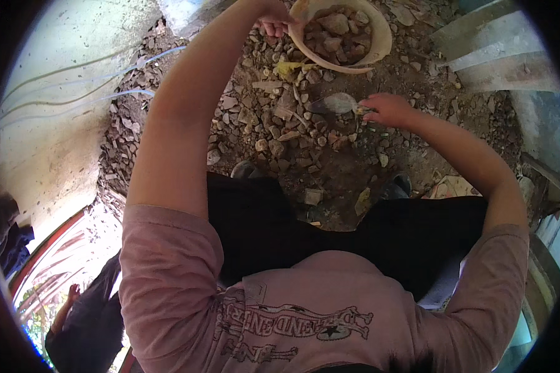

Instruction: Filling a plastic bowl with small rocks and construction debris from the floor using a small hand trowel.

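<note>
A pale plastic basin [379, 43] holding broken stones [335, 25] sits on the rubble at the top centre. My left hand [274, 23] reaches to its left rim, fingers curled and apparently gripping it, partly cut by the top edge. My right hand [384, 110] is closed round the handle of a metal trowel [333, 103], its blade pointing left just below the basin, low over loose stones [279, 149] and dark soil. A yellowish scrap [287, 70] lies beside the basin's lower left.
Pale walls bound both sides, with thin hoses [121, 95] on the left and stepped concrete [482, 71] on the right. My dark-trousered legs straddle the soil. At lower left, another person [84, 317] in dark clothing is partly visible near a bright opening.
</note>
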The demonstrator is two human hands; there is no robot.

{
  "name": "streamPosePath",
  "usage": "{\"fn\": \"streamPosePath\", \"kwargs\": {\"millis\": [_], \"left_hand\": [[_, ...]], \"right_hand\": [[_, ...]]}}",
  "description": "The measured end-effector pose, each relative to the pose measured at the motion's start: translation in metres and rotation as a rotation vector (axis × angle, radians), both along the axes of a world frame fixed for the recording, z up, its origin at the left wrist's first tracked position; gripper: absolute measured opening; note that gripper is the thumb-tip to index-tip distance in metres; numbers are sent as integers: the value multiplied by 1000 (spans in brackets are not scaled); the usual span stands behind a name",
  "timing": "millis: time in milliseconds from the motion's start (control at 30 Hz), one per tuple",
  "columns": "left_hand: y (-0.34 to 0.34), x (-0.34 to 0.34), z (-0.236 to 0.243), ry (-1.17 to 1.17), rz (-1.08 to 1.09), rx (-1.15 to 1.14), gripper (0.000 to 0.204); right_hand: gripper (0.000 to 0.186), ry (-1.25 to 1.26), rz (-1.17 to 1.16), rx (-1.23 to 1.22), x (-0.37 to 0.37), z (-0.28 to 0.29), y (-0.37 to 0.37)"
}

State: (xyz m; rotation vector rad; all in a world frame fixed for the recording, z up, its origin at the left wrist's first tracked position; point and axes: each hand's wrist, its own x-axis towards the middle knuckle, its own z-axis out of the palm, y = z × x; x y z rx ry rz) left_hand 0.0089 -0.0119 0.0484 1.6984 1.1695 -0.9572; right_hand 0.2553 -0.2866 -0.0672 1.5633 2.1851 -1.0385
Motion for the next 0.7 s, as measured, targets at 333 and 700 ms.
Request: {"fn": "streamPosePath", "kwargs": {"millis": [333, 700], "left_hand": [[25, -25, -23, -11, -158, 2, 46], [22, -32, -26, -70, -55, -21, 48]], "right_hand": [[52, -14, 12, 14, 9, -3, 37], [44, -79, 201, 148, -31, 2, 51]]}}
